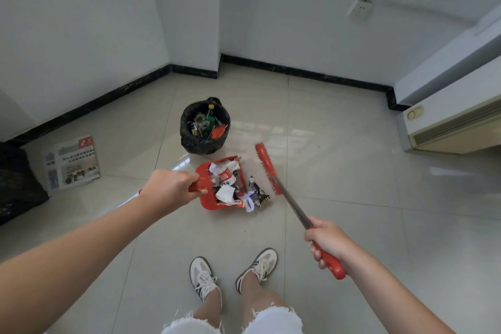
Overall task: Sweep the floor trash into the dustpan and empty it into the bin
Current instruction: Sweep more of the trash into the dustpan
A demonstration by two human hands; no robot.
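Clenched on red dustpan (202, 175) handle: left hand (173, 184); grasping broom (265, 165): right hand (329, 243). Risk: wrappers (257, 195) at dustpan's lip likely spilling on lifting.

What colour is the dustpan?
Red, matching the broom; the dustpan shows best in the head view.

Soft, even light (shadows are faint). Pale glare streaks the floor (271, 130) beside the bin (205, 127); the walls (81, 22) bow at the edges; the broom head (265, 167) is blurred.
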